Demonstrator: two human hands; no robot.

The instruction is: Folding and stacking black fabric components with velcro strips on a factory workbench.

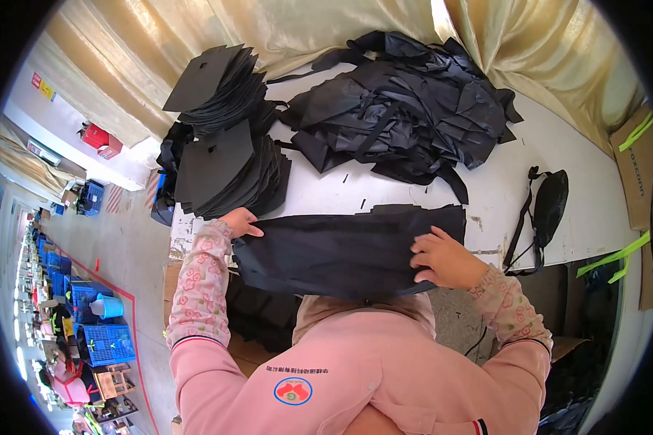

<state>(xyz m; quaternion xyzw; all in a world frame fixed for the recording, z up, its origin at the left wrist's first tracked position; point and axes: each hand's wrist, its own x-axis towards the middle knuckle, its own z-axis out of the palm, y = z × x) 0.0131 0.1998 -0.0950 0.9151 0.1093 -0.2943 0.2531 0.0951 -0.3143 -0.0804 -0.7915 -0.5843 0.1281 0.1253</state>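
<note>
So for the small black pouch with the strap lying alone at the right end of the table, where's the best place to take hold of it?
Probably by the strap, coming from above on its left side. The black pouch lies flat and limp on the white table, while the strap loops out clear of the body, giving fingers something to hook. The right hand is nearest, now resting on the black fabric piece.

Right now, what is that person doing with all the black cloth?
A person in a pink top is pressing both hands on a flat piece of black fabric at the near edge of a white table. The left hand holds its left end, and the right hand lies flat on its right part. Behind it sit two stacks of black square pieces and a loose heap of black fabric with straps. A small black bag lies to the right.
</note>
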